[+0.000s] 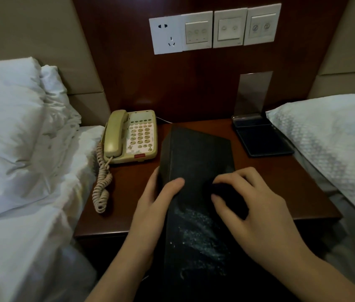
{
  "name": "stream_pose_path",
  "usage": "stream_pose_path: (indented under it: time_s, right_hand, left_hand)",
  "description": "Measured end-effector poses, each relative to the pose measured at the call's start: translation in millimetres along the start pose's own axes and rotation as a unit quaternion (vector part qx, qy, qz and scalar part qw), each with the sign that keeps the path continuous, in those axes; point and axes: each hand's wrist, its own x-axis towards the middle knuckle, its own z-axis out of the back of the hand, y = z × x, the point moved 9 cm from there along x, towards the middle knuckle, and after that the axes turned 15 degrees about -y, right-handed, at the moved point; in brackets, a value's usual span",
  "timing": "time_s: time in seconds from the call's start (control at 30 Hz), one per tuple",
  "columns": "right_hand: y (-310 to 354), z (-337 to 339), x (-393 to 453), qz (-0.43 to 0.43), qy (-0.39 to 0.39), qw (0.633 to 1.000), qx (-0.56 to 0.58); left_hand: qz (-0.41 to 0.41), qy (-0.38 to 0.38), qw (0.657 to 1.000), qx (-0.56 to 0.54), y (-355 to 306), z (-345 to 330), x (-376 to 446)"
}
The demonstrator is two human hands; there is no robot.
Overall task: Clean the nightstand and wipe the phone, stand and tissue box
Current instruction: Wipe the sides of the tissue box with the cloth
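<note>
We have the tissue box [196, 192], a long black box, lifted and tilted toward us over the front edge of the nightstand [281, 192], its far end above the middle of the surface. It looks held this way to bring the dusty face up under the cloth.

Left hand [150, 205]: curled round the box's left side, thumb lying on the upper face, remaining fingers hidden behind the side wall. It steadies and carries the box.

Right hand [248, 205]: fingers bent over a dark cloth [226, 192] and pressing it onto the box's upper face, toward its right edge. Pale dust specks show on the face nearer us, so we judge that stretch not yet wiped.

Phone [130, 138]: cream, handset in its cradle, near the back left corner of the surface; its coiled cord [101, 182] hangs off the left edge against the bedding [19, 149].

Stand [259, 134]: dark base with an upright plate, at the back right corner, just beside the pillow [335, 138]. Neither hand is near it or the phone.

Wall panel behind carries a socket and switches [213, 29].

Judgement: box wiping in progress; whether phone, stand and tabletop are done we cannot tell.
</note>
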Motion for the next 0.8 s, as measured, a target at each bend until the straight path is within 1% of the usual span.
stream_pose_path:
  time_s: [0.07,0.1,0.17,0.23,0.27,0.33,0.37,0.43,0.5,0.53,0.63,0.7,0.73,0.8]
  right_hand:
    - [5.0,-2.7,-5.7,0.021,0.046,0.999,0.020]
    - [2.3,-1.5,-4.0,0.025,0.051,0.998,0.022]
    - [-13.8,5.1,13.9,0.013,0.011,1.000,0.010]
    - [-33.7,8.0,37.4,-0.026,-0.032,0.999,0.002]
    - [-39.9,7.4,44.2,-0.041,-0.039,0.998,0.005]
    - [-40.6,7.1,39.7,-0.043,-0.036,0.998,0.011]
    - [-34.6,8.2,28.9,-0.028,-0.026,0.999,0.011]
    - [-19.6,9.4,1.0,0.003,0.012,1.000,0.015]
    - [-19.5,9.1,-12.2,0.004,0.039,0.999,0.024]
    - [-23.9,9.8,-7.7,-0.003,0.033,0.999,0.028]
    - [-44.0,9.6,28.2,-0.039,-0.021,0.999,0.020]
    - [-48.1,6.6,35.7,-0.051,-0.033,0.998,0.008]
    - [-44.9,7.8,28.5,-0.046,-0.033,0.998,0.005]
    - [-31.2,10.6,-2.0,-0.022,-0.004,1.000,0.006]
  left_hand:
    - [-0.025,-0.023,0.999,-0.010,-2.0,4.0,-10.5]
    - [-0.040,-0.021,0.999,-0.007,-5.9,2.9,-10.3]
    - [-0.054,-0.013,0.998,0.000,-10.0,0.7,-5.1]
    - [-0.062,-0.008,0.998,0.000,-13.1,-2.0,-2.7]
    - [-0.067,-0.006,0.998,-0.002,-14.1,-3.0,-3.2]
    - [-0.067,-0.014,0.998,-0.008,-11.8,-2.5,-2.0]
    - [-0.066,-0.019,0.998,-0.011,-9.8,-0.9,-1.2]
    - [-0.063,-0.023,0.998,-0.017,-5.8,2.5,-0.2]
    - [-0.074,-0.015,0.997,-0.016,-5.3,2.7,-0.7]
    - [-0.081,-0.012,0.997,-0.015,-6.4,2.1,-1.8]
    - [-0.085,-0.004,0.996,-0.024,-6.8,0.2,-3.3]
    - [-0.084,-0.007,0.996,-0.025,-5.4,0.2,-4.4]
    - [-0.085,-0.008,0.996,-0.024,-4.7,0.7,-4.5]
    - [-0.080,-0.017,0.996,-0.026,-3.7,2.6,-3.5]
